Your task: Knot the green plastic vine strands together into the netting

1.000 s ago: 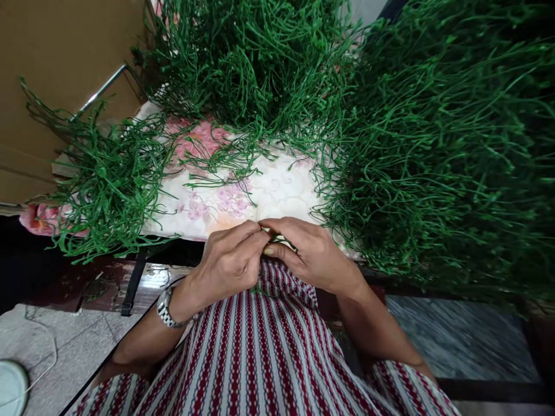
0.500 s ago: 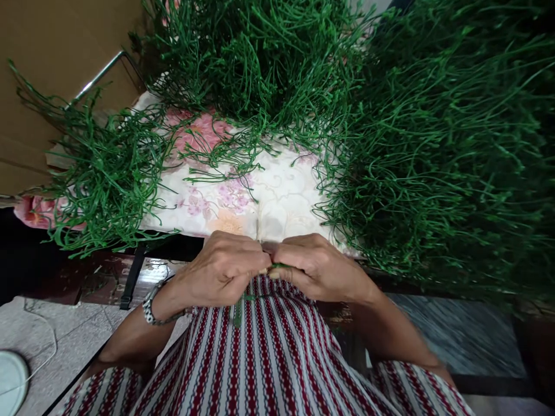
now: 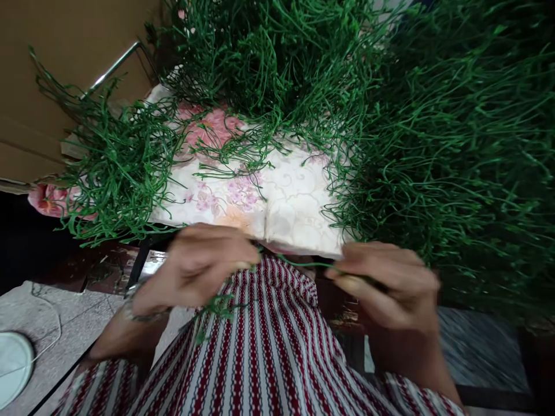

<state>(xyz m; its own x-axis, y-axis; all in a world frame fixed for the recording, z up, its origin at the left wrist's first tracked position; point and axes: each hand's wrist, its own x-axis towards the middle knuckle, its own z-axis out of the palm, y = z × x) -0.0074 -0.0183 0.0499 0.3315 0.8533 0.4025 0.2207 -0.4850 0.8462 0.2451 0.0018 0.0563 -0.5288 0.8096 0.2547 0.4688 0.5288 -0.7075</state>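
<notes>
My left hand [image 3: 210, 263], somewhat blurred, is closed in a pinch at the front edge of the flowered cloth [image 3: 295, 202]. Green leafy sprigs [image 3: 221, 306] hang below its fingers, over the striped garment. My right hand [image 3: 385, 283] is apart from it on the right, also pinched and smeared by motion. A thin green stem [image 3: 306, 264] runs from its thumb and fingertip towards the left hand. Whether the stem joins the sprigs at the left hand is not clear.
A small pile of green stems [image 3: 121, 167] lies on the left of the cloth. Larger heaps stand at the back [image 3: 277, 63] and right [image 3: 455, 162]. Cardboard [image 3: 56, 69] and a metal bar [image 3: 115, 68] are at the far left. A white round object [image 3: 15, 367] sits on the floor.
My hands were together at the middle and have drawn apart, the right one moving farther to the right. A green stem now shows between them, and more leafy green hangs below the left hand.
</notes>
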